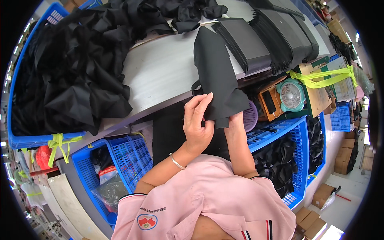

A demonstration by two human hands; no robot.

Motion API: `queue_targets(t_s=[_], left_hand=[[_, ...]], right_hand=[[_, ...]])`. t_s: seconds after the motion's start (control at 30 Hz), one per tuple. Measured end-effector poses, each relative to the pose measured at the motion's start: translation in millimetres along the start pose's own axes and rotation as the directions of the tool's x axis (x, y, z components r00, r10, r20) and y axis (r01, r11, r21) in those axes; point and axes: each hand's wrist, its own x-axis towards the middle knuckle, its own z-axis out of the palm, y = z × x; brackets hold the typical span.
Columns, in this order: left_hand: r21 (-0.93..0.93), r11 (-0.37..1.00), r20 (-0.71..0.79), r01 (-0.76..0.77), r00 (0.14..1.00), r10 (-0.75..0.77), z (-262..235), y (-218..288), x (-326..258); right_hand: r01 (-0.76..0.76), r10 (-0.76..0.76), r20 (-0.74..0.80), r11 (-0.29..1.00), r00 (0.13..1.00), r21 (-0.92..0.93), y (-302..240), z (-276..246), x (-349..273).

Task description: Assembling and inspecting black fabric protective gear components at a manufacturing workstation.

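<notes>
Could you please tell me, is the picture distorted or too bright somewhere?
Head view, upper left: the basket looks bent; head view, lower right: a patch washes out white; head view, middle: the held cloth looks fairly sharp.

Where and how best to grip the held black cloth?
Probably the far end of the black cloth, coming from across the table: it points away from the person, tapers, and shows no hand on it. A flat pinch should suit its thin edge. The near part is busier: the left hand touches it, the right hand is mostly hidden behind.
</notes>
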Motion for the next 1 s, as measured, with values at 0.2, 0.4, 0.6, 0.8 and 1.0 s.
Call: queue_targets(t_s=[0.2,0.4,0.6,0.8,1.0], left_hand=[[-0.005,1.0,0.068,0.017,0.998,-0.017,-3.6,0.2,-4.8],[-0.038,0.999,0.097,0.037,0.995,-0.033,-4.7,-3.6,-15.7],[-0.005,0.999,0.117,0.045,0.992,-0.044,-6.6,-6.0,-24.5],[0.006,0.999,0.119,0.038,0.992,-0.039,-9.7,-12.0,-28.4],[-0.009,1.0,0.156,0.014,0.988,-0.012,-15.3,-17.1,-31.5]], right_hand=[[-0.153,0.086,0.27,0.959,0.959,0.239,5.8,4.8,-2.2],[-0.182,0.113,0.251,0.944,0.961,0.274,19.0,12.2,-2.1],[-0.254,0.262,0.012,0.922,0.965,0.291,26.6,20.6,2.2],[-0.345,0.323,0.128,0.818,0.938,0.46,33.9,17.1,6.0],[-0.307,0.329,0.0,0.88,0.944,0.361,33.3,21.2,3.2]])
